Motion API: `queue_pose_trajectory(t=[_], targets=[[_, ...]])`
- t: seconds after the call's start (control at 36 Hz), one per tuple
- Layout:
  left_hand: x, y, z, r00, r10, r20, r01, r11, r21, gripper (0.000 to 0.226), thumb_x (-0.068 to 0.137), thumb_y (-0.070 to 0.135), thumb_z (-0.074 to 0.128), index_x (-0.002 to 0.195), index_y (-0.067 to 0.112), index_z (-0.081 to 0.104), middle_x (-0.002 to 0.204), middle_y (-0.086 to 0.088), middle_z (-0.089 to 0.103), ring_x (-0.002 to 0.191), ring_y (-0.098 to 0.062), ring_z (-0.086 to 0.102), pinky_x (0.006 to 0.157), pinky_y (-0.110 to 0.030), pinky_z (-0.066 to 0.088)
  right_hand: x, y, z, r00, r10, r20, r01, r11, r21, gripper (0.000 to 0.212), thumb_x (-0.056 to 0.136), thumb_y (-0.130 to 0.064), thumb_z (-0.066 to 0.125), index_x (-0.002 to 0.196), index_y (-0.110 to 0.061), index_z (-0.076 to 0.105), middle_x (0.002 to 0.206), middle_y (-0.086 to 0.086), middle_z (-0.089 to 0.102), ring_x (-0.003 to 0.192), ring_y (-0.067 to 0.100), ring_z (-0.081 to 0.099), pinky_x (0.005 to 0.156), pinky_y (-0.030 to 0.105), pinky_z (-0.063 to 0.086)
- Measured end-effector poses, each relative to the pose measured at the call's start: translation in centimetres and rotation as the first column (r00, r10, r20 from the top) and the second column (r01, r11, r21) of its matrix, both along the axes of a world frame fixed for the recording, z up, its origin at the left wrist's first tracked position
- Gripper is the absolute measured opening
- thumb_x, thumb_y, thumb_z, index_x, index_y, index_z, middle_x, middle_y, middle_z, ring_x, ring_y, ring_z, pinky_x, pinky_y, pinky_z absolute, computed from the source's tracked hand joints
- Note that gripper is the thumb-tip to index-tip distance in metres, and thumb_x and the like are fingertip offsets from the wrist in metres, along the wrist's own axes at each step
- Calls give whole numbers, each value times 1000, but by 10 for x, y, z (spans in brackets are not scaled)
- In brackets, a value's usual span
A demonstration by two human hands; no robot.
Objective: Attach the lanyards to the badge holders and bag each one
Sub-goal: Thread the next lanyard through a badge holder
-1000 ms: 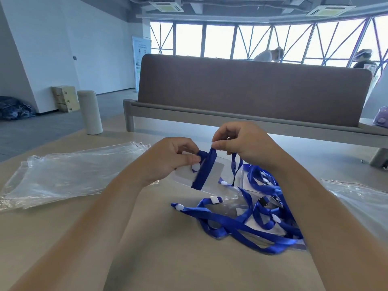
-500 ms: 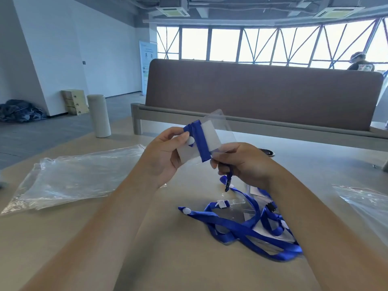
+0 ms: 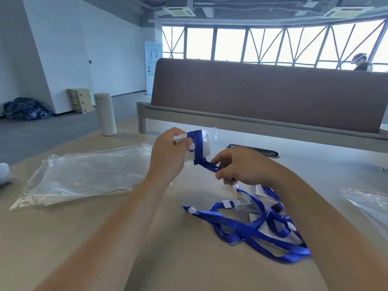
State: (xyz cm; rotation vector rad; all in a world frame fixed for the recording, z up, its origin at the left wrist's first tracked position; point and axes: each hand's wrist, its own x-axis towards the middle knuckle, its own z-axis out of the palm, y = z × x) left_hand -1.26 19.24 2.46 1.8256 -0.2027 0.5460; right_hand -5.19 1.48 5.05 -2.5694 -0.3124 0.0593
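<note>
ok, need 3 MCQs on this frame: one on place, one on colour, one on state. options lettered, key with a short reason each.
1. Where does the stack of clear plastic bags lie?
A. on the table, left of the left hand
B. under the lanyard pile
C. on the bench

2. What colour is the lanyard strap on the held badge holder?
A. red
B. blue
C. black

3. What state is the held badge holder in?
A. lying flat on the table
B. sealed inside a bag
C. lifted off the table, strap wrapped over it

Key:
1 A: the bags rest on the table to the left of the left hand.
2 B: the strap is blue, like the lanyard pile.
3 C: the left hand holds it up while the right hand pinches the strap below it.
</note>
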Motion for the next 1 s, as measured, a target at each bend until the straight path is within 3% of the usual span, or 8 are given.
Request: queue_pose_trajectory(t=[0.11, 0.25, 0.33, 0.44, 0.58, 0.75, 0.89, 1.0], targets=[[-2, -5, -2, 1000, -19, 16, 16, 986, 167, 9, 98, 19, 56, 95, 16, 63, 89, 6, 62, 72, -10, 54, 61, -14, 34, 0, 0, 4, 997, -60, 56, 57, 998, 41, 32, 87, -16, 71, 116, -24, 60, 99, -2, 71, 68, 9, 65, 60, 19, 49], [-3, -7, -3, 999, -52, 11, 47, 955, 292, 9, 100, 19, 53, 94, 20, 59, 93, 6, 62, 71, -9, 53, 59, -11, 33, -1, -1, 7, 994, -66, 83, 74, 993, -96, 32, 87, -7, 69, 115, -22, 61, 115, 0, 68, 90, 14, 63, 71, 20, 49], [-3, -7, -3, 997, -78, -8, 76, 941, 328, 8, 101, 19, 53, 96, 21, 58, 99, 5, 64, 76, -14, 56, 62, -10, 34, -4, -1, 11, 991, -61, 119, 81, 982, -173, 27, 92, -6, 62, 116, -18, 65, 111, 0, 68, 80, 10, 60, 64, 15, 43], [0, -8, -3, 996, -79, -36, 86, 933, 349, 7, 101, 21, 53, 96, 22, 58, 100, 5, 64, 85, -16, 59, 69, -19, 40, -6, -3, 16, 982, -56, 181, 98, 967, -235, 19, 97, -16, 58, 110, -17, 71, 79, -8, 63, 60, 5, 55, 59, 15, 40], [-1, -9, -2, 993, -98, -60, 113, 929, 351, 4, 100, 21, 56, 97, 22, 58, 99, 7, 63, 86, -16, 59, 75, -25, 41, -6, -4, 16, 967, -79, 241, 148, 947, -284, 21, 99, -19, 56, 115, -19, 69, 96, -5, 62, 77, 9, 57, 75, 22, 42], [-3, -10, -2, 991, -113, -75, 133, 908, 398, 3, 99, 22, 58, 97, 21, 60, 97, 4, 65, 73, -13, 57, 63, -16, 39, -7, -5, 18, 966, -52, 255, 116, 963, -244, 15, 97, -20, 59, 110, -17, 65, 100, -3, 65, 81, 12, 56, 67, 19, 40], [-8, -10, 0, 981, -172, -90, 194, 892, 409, 4, 99, 22, 58, 96, 21, 59, 102, 3, 67, 72, -12, 57, 61, -12, 35, -10, -6, 25, 962, -25, 271, 75, 982, -176, 13, 97, -16, 58, 105, -18, 69, 94, -2, 69, 72, 7, 56, 59, 14, 38], [-11, -11, 1, 971, -213, -110, 239, 864, 443, 6, 99, 24, 58, 93, 25, 60, 99, 8, 64, 72, -9, 56, 62, -13, 34, -10, -3, 25, 948, -23, 316, 77, 984, -159, 15, 97, -17, 58, 107, -18, 69, 103, -2, 69, 80, 10, 59, 72, 17, 43]])
